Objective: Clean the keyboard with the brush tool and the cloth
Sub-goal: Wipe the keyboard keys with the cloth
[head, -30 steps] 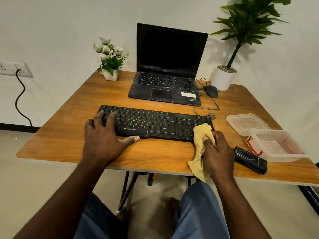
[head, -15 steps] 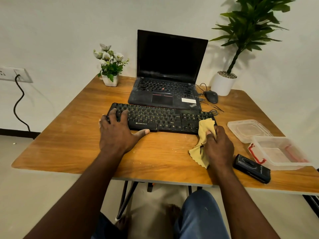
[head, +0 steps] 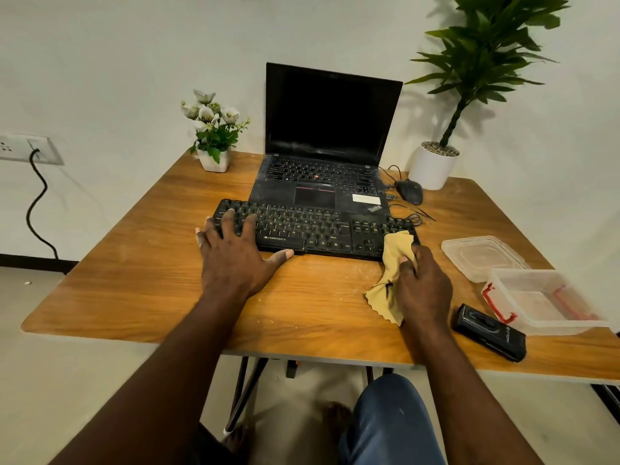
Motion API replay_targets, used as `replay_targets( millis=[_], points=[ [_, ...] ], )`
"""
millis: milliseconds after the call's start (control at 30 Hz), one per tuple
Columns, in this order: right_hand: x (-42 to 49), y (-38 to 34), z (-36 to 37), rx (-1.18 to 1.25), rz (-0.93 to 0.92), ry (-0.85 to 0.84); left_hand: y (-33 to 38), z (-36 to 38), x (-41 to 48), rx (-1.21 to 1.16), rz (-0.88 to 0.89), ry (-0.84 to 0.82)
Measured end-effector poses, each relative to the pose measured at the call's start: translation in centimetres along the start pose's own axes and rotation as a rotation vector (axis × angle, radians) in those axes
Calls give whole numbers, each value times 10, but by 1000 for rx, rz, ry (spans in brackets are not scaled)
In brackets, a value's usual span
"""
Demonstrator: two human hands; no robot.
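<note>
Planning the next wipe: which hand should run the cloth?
Right: the right hand grips the cloth on the keyboard, at its right end; the left hand rests flat on the other end.

The one view comes from a wide-angle camera worn on the person's head, facing forward and tilted down over the brown wood-grain table [head: 141, 283]. It sits close, within arm's reach: both forearms [head: 161, 380] enter from 6 o'clock, and the long black plastic keyboard [head: 312, 229] lies near the frame's centre. The open black laptop [head: 328, 129] stands at 12 o'clock against the white wall [head: 117, 62]. A blue-trousered knee [head: 392, 421] and pale floor [head: 67, 380] show at 6 o'clock, below the table's near edge.
</note>
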State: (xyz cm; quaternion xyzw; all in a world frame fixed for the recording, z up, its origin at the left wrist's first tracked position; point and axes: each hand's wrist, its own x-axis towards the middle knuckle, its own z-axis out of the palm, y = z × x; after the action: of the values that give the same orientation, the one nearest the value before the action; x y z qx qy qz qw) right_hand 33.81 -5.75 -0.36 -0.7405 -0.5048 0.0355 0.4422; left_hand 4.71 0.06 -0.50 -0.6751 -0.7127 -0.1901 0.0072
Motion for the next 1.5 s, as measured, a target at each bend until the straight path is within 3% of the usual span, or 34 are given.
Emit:
replay_targets(
  millis=[433,700,833,867,967,1000,1067,1233,1367,1500],
  points=[
    [-4,-5,-4,-17,-6,-18,1,2,-5,-2,114,120],
    [-11,-10,-11,139,51,44,14,-7,-27,-46,451,325],
    [-17,-21,-23,312,103,-32,33,-11,-53,-370,494,229],
    [-22,-27,-25,397,136,-95,40,-12,-61,-534,473,149],
    [-42,-41,-24,587,236,-327,74,-21,-84,-1362,241,-283],
    [-51,-49,-25,637,249,-404,84,-22,-90,-1554,204,-358],
    [-65,-60,-30,760,288,-509,101,-24,-98,-1695,210,-390],
    [-67,-51,-52,986,495,-534,114,-23,-109,-1689,283,-384],
    [-71,-37,-69,1017,592,-527,119,-19,-115,-1583,306,-317],
    [-67,-22,-91,1010,623,-410,128,-20,-114,-1393,369,-187]
  ],
)
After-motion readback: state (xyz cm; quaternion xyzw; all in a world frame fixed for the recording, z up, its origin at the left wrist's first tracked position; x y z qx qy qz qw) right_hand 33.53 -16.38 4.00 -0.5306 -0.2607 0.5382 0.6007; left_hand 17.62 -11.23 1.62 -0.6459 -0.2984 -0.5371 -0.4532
